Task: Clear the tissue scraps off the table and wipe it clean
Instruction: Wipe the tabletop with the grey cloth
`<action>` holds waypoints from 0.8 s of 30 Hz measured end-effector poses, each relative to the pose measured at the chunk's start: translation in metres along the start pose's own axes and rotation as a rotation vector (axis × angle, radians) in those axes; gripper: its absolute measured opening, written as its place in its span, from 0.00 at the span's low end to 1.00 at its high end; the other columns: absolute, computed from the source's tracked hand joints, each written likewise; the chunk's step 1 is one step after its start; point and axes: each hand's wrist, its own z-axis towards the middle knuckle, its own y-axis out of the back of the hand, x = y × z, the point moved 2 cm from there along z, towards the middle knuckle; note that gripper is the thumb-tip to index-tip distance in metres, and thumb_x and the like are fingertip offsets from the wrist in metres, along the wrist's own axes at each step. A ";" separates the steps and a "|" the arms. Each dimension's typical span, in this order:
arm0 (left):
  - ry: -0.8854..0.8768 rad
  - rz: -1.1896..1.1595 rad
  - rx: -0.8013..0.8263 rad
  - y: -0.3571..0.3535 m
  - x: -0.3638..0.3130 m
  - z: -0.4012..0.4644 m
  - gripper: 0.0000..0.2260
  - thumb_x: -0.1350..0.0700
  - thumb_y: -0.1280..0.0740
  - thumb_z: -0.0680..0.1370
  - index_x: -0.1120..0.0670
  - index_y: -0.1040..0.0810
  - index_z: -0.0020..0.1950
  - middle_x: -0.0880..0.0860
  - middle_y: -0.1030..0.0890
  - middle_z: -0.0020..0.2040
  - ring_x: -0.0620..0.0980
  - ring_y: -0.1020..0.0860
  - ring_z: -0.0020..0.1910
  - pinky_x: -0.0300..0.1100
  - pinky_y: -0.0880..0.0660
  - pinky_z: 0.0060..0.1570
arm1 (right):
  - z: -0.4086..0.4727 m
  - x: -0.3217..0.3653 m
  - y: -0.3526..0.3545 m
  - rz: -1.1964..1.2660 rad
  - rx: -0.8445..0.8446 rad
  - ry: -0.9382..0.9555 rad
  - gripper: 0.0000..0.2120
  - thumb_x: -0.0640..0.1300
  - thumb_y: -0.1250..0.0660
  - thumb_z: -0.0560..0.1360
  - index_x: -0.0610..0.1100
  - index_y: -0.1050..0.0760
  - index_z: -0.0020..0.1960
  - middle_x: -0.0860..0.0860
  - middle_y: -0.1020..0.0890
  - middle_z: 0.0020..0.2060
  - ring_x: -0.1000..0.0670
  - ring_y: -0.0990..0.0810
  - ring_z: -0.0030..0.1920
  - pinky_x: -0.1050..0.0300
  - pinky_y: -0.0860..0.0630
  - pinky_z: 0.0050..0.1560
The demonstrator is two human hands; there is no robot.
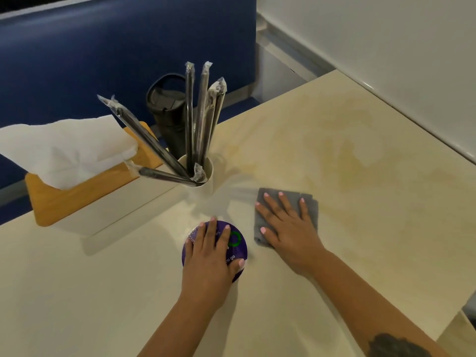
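Wiping the counter point(360, 202) with the grey cloth

Our right hand point(286, 228) presses the grey cloth point(310, 202) flat, fingers straight, grasping nothing; the cloth's longer side points away from us, toward the stained area beyond. Our left hand point(208, 256) grips the purple cup point(238, 249) just beside. We see no tissue scraps.

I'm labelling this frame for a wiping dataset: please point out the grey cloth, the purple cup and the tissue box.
grey cloth point(310, 202): head view, bare far right corner.
purple cup point(238, 249): head view, lid right of the fingers.
tissue box point(77, 197): head view, wooden top.
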 end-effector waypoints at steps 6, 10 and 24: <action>0.023 -0.023 -0.010 0.002 -0.001 0.000 0.32 0.37 0.44 0.78 0.45 0.54 0.77 0.48 0.61 0.77 0.50 0.61 0.76 0.48 0.59 0.73 | 0.044 0.046 0.001 0.023 -0.007 -0.091 0.31 0.64 0.66 0.75 0.58 0.63 0.75 0.57 0.62 0.75 0.50 0.69 0.74 0.41 0.74 0.68; 0.020 -0.011 0.001 0.005 -0.002 0.000 0.33 0.37 0.44 0.77 0.45 0.54 0.77 0.48 0.62 0.77 0.50 0.61 0.76 0.48 0.59 0.73 | 0.043 0.025 0.001 0.013 -0.014 -0.090 0.32 0.66 0.67 0.73 0.59 0.61 0.75 0.58 0.60 0.76 0.53 0.70 0.72 0.42 0.73 0.69; 0.031 -0.040 0.018 0.008 -0.002 0.001 0.33 0.36 0.43 0.77 0.44 0.52 0.76 0.46 0.61 0.77 0.48 0.60 0.76 0.48 0.59 0.73 | 0.074 0.019 0.013 0.003 0.027 -0.084 0.28 0.62 0.59 0.78 0.58 0.59 0.76 0.57 0.60 0.76 0.50 0.67 0.75 0.39 0.70 0.70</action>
